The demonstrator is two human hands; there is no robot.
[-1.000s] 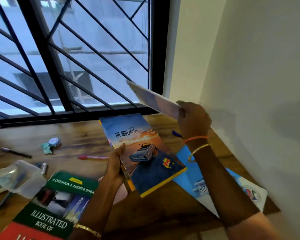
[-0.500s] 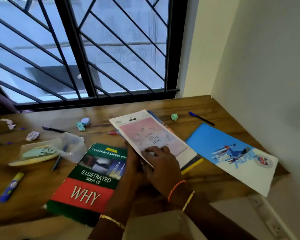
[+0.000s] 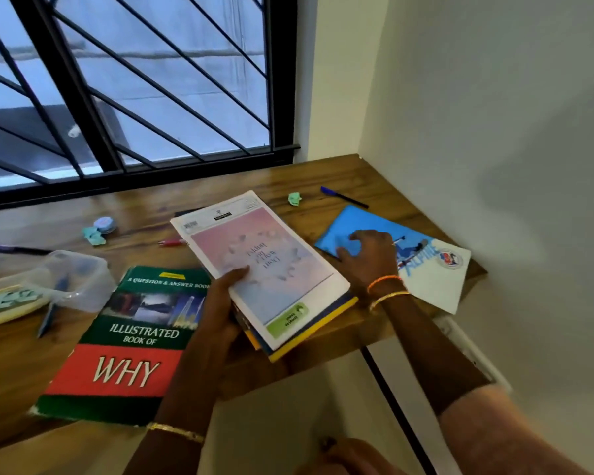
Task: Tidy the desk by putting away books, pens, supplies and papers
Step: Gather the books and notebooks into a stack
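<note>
At the desk's right corner, my right hand (image 3: 369, 257) rests curled on the blue booklet (image 3: 422, 260), not pinching it yet, I think. My left hand (image 3: 222, 303) grips the pink-covered stack (image 3: 264, 265). I'd slide the booklet off the edge to get fingers underneath, then drop it on top.

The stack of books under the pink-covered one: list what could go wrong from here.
1. The left hand alone holds the stack of books topped by the pink-covered book, which juts past the wooden desk's front edge; it could tip off.
2. The right hand is on the blue booklet at the desk's corner; dragging it may push it over the edge.
3. The blue pen lies loose behind the booklet and could get knocked away.
</note>
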